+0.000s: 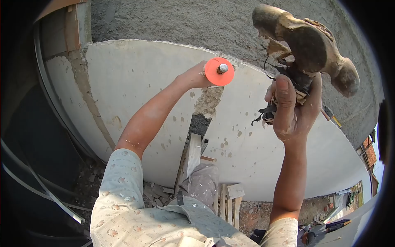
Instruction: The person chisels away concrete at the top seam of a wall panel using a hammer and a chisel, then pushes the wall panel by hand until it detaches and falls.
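Around the chisel (223,68), plain orange guard (211,74)

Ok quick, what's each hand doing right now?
Left hand: closed, holding the orange-guarded chisel.
Right hand: closed, holding the hammer up.

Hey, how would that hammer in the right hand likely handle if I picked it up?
The hammer would probably feel top-heavy, since its bulky, seemingly metal head sticks out beyond the right hand. The black wrapping looks ragged, with loose strips, so it might shift.
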Available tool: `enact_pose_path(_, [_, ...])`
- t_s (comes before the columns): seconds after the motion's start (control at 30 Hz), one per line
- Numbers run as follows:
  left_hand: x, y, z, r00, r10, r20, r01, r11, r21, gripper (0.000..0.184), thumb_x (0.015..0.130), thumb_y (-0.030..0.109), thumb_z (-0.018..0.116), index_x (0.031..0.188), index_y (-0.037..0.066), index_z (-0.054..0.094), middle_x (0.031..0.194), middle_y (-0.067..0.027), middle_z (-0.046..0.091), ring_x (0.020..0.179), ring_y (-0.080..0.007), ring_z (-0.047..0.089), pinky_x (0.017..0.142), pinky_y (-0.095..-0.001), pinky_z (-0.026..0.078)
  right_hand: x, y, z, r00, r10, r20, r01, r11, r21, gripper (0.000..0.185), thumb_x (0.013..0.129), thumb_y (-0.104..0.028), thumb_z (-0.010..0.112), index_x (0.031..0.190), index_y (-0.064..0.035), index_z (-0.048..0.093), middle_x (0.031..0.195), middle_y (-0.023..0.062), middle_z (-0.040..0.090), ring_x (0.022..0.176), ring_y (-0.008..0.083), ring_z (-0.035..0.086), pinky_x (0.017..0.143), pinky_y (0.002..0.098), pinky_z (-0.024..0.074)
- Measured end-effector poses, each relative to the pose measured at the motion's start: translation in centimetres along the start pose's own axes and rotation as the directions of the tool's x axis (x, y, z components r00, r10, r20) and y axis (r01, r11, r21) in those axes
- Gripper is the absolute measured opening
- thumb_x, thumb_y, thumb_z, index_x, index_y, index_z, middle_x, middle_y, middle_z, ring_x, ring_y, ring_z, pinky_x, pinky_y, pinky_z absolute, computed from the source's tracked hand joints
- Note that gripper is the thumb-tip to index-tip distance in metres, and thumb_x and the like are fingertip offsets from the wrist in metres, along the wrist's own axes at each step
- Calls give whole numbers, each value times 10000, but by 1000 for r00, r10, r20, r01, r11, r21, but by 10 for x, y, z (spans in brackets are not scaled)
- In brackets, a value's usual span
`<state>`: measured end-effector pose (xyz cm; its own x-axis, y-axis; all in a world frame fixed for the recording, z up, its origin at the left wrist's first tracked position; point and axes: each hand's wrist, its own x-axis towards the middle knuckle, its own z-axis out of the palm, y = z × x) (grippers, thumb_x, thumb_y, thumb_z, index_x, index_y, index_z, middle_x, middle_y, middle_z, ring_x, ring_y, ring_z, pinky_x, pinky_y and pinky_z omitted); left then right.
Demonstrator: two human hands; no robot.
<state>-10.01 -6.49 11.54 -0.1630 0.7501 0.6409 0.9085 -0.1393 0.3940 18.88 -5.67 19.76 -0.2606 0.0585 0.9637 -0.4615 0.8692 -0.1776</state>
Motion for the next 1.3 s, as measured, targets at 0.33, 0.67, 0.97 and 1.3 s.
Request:
enact_pose_path(0.33, [-1,2,7,999,44,5,-44,999,22,418,818,217,724,1190,104,573,1070,-93,670,918,-252,633,806,-364,521,-18,0,5,927,344,150,-331,938,-104,262,873,-188,678,1014,14,589,728,81,640,617,110,560,607,282,468])
enact_pose_path(0.67, [1,-3,-16,1000,15,20,-13,997,-82,396,816,177,709,1177,105,564,1071,-57,666,918,-222,623,780,-363,527,-36,32,9,747,614,257,-550,787,-280,256,916,-245,638,970,-6,564,642,21,539,509,83,495,496,243,407])
enact_pose_path(0.97, [-1,26,-8,989,-123,82,123,992,4,443,826,242,726,1222,135,559,1062,-72,666,922,-229,628,794,-372,527,-28,30,21,921,359,152,-332,927,-174,282,921,-239,630,1006,8,522,659,59,570,546,120,531,535,285,441])
enact_pose_path(1.3, [-4,-8,-16,993,-86,-77,82,995,-59,217,835,229,721,993,92,658,957,0,668,897,-121,617,770,-323,516,-75,1,-48,762,647,-14,-647,762,13,353,935,-306,629,1022,25,543,621,4,511,501,81,486,492,222,388])
